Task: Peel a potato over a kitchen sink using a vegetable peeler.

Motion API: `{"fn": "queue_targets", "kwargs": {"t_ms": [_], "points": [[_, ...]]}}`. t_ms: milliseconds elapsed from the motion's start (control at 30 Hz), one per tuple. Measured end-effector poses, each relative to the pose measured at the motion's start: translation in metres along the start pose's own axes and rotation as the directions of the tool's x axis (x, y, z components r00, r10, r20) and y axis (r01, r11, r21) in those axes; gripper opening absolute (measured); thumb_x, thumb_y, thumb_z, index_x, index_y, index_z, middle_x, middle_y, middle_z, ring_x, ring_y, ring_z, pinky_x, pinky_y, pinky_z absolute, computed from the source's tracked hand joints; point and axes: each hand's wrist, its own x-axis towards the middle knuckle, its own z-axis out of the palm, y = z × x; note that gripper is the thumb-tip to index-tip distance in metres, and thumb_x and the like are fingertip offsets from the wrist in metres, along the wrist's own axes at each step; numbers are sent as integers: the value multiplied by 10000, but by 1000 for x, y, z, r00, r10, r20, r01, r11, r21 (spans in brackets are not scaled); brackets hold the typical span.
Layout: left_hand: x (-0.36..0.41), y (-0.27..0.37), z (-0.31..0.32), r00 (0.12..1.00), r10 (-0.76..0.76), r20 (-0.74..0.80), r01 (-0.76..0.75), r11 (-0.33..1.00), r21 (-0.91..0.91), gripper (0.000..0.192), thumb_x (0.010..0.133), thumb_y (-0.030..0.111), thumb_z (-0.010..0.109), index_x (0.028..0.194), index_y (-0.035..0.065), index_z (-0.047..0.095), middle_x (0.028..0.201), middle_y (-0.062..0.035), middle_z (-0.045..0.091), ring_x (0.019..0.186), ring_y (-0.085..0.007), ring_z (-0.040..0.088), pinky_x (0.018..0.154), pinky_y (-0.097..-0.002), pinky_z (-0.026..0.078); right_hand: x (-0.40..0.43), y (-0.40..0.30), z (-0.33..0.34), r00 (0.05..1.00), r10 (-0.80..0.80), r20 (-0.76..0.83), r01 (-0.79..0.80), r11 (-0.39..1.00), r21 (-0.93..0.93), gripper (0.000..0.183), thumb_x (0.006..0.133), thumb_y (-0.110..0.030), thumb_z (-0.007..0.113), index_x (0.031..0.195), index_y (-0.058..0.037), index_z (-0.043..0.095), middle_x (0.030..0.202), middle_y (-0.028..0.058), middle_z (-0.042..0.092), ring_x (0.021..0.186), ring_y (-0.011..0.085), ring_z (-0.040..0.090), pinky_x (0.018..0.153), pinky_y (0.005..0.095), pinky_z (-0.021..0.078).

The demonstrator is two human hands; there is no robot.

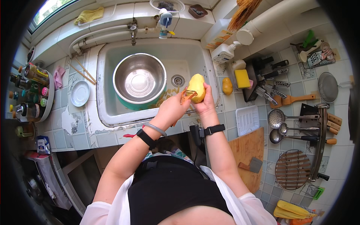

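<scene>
My left hand (172, 108) grips an orange-handled peeler (186, 97), its metal blade against the side of a peeled yellow potato (197, 85). The potato stands upright in my right hand (205, 101), over the front right part of the white sink (191, 53). A steel bowl (139, 78) sits in the sink on the left, on top of something green. Peelings (169, 94) lie on the sink floor between the bowl and my hands. Another potato (227, 86) rests on the tiled counter to the right.
Chopsticks (82, 71) and a small plate (80, 93) lie left of the sink. On the right are a yellow sponge (242, 78), a knife block (250, 94), a white plastic tray (247, 120) and a cutting board (247, 152) with a cleaver (255, 165). A faucet (133, 33) stands behind the sink.
</scene>
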Motion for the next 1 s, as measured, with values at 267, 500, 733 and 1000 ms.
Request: {"fn": "queue_targets", "kwargs": {"t_ms": [267, 500, 733, 1000], "points": [[-8, -1, -8, 998, -37, 47, 38, 999, -10, 466, 944, 382, 558, 1247, 30, 588, 670, -122, 653, 422, -262, 594, 483, -389, 497, 12, 7, -10, 1000, 15, -27, -15, 1000, 10, 497, 875, -409, 621, 1237, -77, 547, 1133, 140, 631, 1043, 346, 609, 923, 516, 517], [2, -53, 13, 993, 34, -117, -49, 990, -131, 534, 921, 405, 635, 1223, -34, 595, 939, -162, 683, 834, -212, 663, 784, -335, 519, 12, -36, -3, 999, 31, -9, -30, 998, 47, 496, 884, -474, 570, 1221, -111, 560, 1159, 127, 612, 1074, 333, 579, 909, 505, 516], [31, -20, 8, 997, 74, -32, -77, 744, -664, 495, 985, 371, 613, 1289, 13, 458, 886, -31, 584, 677, -66, 499, 608, -230, 441, -28, -18, 29, 987, 41, 154, -40, 999, -9, 474, 974, -417, 503, 1306, -80, 529, 1253, 123, 615, 1143, 274, 607, 981, 443, 503], [27, 6, -7, 980, 175, -100, -196, 941, -276, 560, 917, 346, 693, 1300, -2, 477, 1025, -149, 669, 863, -195, 661, 773, -303, 523, -47, -26, 27, 986, -26, 164, 20, 999, 39, 520, 929, -288, 661, 1364, -79, 468, 1293, 147, 579, 1198, 317, 573, 1004, 512, 493]]}}
